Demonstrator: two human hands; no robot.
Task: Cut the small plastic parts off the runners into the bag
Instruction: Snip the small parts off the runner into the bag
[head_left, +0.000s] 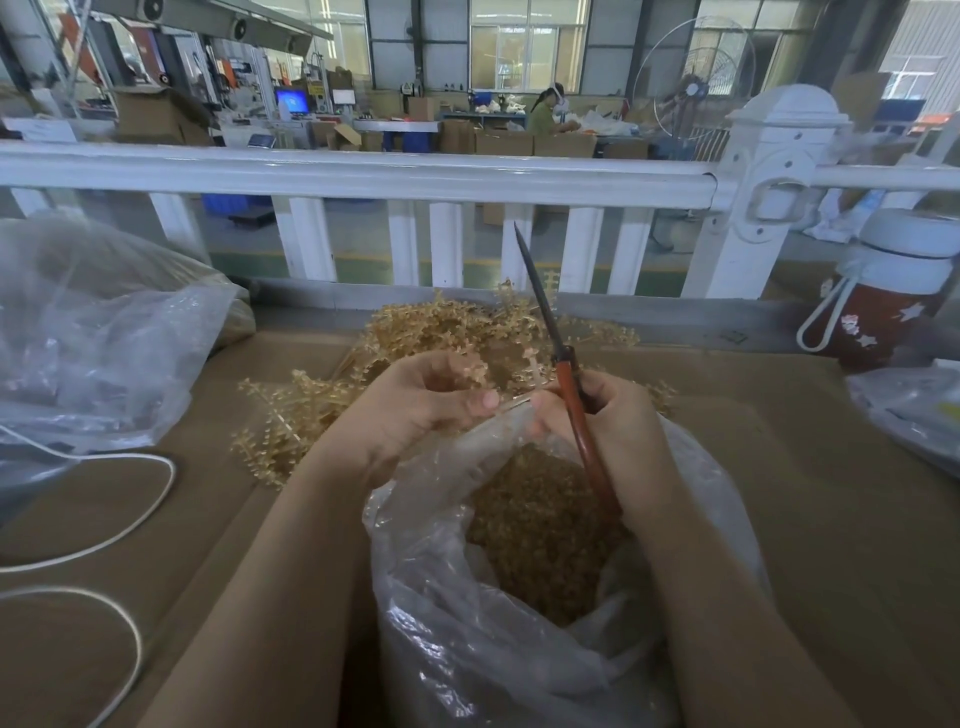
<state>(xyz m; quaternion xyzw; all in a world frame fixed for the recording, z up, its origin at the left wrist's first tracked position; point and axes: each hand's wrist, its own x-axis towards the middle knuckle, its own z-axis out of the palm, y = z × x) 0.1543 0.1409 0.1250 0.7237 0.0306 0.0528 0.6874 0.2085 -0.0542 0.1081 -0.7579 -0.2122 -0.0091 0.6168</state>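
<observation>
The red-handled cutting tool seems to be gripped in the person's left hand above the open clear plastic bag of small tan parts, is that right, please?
Not quite: the head view shows the red-handled cutting tool gripped in the right hand, not the left. The left hand holds a thin tan plastic runner. The rest stands: the tool is above the open clear plastic bag of small tan parts.

You've got two hands (415, 400) (613, 415), one knife (566, 384), two plastic bags (519, 649) (104, 338), one bottle (883, 291); runners (415, 332) past your grip uncountable.
</observation>
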